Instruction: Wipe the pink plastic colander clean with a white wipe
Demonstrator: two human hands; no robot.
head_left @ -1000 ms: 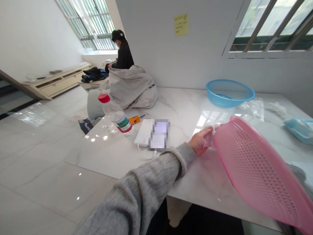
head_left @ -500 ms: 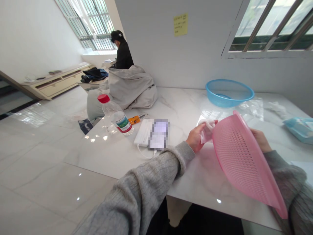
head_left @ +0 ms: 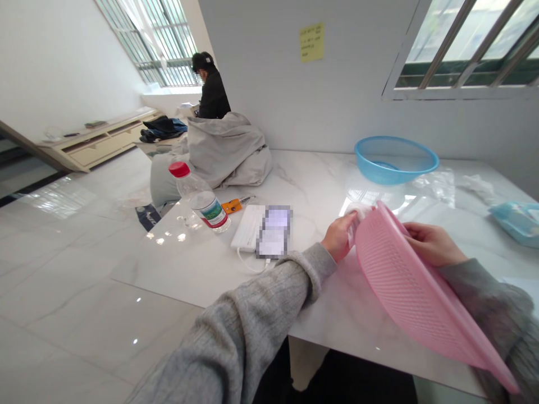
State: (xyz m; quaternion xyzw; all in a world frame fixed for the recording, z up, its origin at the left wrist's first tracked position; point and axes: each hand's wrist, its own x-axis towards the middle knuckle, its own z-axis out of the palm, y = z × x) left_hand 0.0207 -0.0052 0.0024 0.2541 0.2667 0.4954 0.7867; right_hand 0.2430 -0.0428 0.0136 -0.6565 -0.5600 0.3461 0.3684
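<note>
A pink perforated plastic basket [head_left: 412, 292] is tilted on edge over the white marble table [head_left: 210, 252], its underside toward me. My left hand [head_left: 339, 238] is closed on a crumpled white wipe [head_left: 357, 216] pressed against the basket's upper left rim. My right hand [head_left: 429, 244] grips the basket from behind its rim, fingers curled over the edge. Both arms wear grey knit sleeves.
A blue plastic basin [head_left: 396, 160] stands at the back. A red-capped water bottle [head_left: 200, 199], a white power bank with a phone [head_left: 261, 230], an orange item [head_left: 232, 205] and a grey bundle of cloth [head_left: 227, 148] lie left. A blue wipes pack [head_left: 517, 221] is far right. Another person [head_left: 213, 90] sits beyond.
The pink basket has swung left and lower, turning more edge-on. My right hand has come into view on its rim. My left hand keeps the wipe at the basket's upper edge.
</note>
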